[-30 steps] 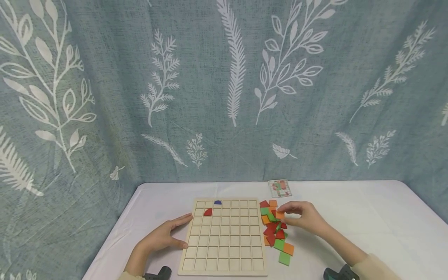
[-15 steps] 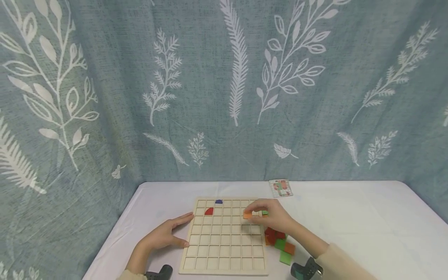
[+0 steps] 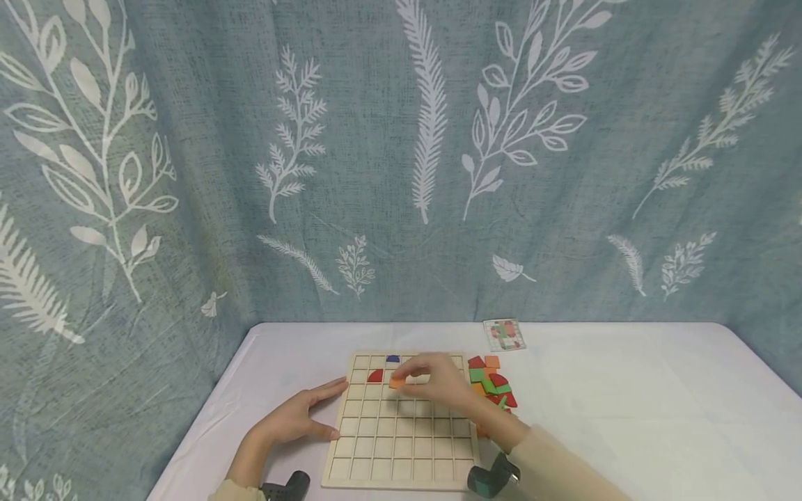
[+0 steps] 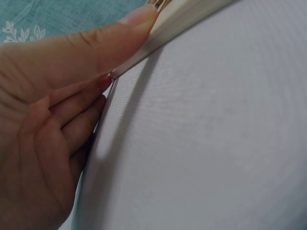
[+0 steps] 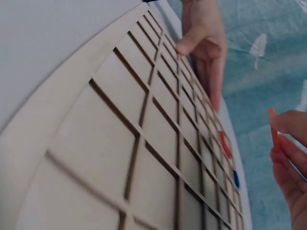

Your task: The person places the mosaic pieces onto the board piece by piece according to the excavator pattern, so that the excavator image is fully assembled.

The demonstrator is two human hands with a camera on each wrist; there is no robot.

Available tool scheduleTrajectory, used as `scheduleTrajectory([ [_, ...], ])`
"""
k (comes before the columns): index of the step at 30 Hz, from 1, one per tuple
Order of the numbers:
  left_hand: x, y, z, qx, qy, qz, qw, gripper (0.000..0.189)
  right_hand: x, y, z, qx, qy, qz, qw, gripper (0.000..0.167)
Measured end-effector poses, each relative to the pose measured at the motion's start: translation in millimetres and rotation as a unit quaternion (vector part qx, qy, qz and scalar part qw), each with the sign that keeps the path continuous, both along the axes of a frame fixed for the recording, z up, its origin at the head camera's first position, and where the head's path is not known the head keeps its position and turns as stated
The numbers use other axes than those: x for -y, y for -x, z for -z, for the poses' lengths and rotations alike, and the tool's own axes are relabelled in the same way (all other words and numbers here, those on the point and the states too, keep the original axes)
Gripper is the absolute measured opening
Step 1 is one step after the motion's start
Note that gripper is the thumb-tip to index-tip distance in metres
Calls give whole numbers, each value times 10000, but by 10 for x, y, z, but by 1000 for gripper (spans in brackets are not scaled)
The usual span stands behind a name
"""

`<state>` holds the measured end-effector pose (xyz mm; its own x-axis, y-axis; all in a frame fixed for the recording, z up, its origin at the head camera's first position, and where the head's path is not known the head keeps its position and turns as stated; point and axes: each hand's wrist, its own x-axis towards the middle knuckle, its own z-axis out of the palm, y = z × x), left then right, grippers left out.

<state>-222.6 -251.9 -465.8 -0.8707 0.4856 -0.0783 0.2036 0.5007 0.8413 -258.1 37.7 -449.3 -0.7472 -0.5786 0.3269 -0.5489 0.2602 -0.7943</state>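
Head cam, R hand (image 3: 440, 380) pinching orange sq. (image 3: 395, 383), L hand (image 3: 293, 417) splayed at brd. edge (image 3: 330, 463)

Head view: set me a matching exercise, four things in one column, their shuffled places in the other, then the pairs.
Things
1. orange piece
2. blue piece
3. patterned card
4. left hand

Places
A. on the table, beyond the loose pieces
B. at the left edge of the board
C. pinched by the right hand
D. in the board's far row

Pairs: 1-C, 2-D, 3-A, 4-B
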Motion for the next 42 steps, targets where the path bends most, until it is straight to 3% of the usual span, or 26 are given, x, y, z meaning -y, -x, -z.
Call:
scheduleTrajectory([
  [15, -4, -8, -16, 72, -51, 33, 10000, 88, 478, 61, 228, -660, -1249, 425, 9891, 11],
  [26, 9, -2, -15, 48, -48, 91, 9999, 88, 554, 72, 191, -914, -1519, 269, 9838, 14],
  [33, 3, 12, -34, 63, 6, 75, 10000, 88, 564, 77, 154, -1353, -1667, 56, 9767, 12],
  [42, 12, 26, -44, 93, 16, 85, 9999, 88, 521, 50, 118, -1052, -1990, -74, 9743, 21],
])
